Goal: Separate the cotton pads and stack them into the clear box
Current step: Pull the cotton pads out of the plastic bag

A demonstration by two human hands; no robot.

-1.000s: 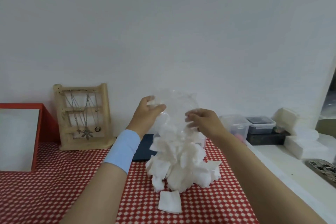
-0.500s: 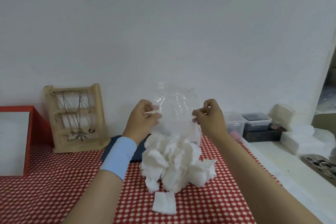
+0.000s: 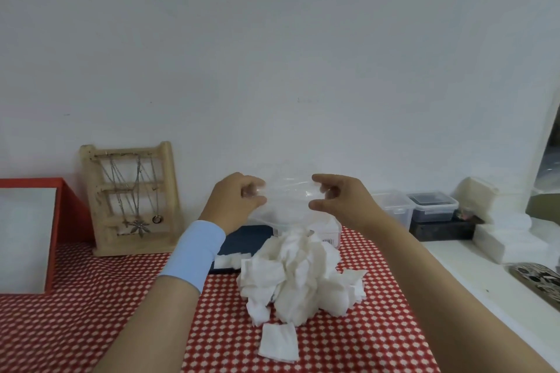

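A heap of white square cotton pads [image 3: 298, 277] lies on the red checked tablecloth [image 3: 91, 312], with one loose pad [image 3: 279, 342] in front of it. Above the heap my left hand [image 3: 236, 204] and my right hand [image 3: 339, 201] each pinch one side of a thin clear plastic bag [image 3: 286, 200], holding it stretched between them. Behind the heap stands a clear box [image 3: 328, 232] with a barcode label, partly hidden by the pads and the bag.
A wooden stand [image 3: 130, 200] hung with necklaces leans on the wall at left, beside a red-framed board [image 3: 36, 236]. A dark blue flat object [image 3: 245, 241] lies behind my left wrist. Small lidded containers [image 3: 430, 206] and white foam blocks [image 3: 503, 233] sit at right.
The bag has come down and flattened between my hands, and the last pads have dropped out of it onto the heap. My hands are lower and slightly wider apart.
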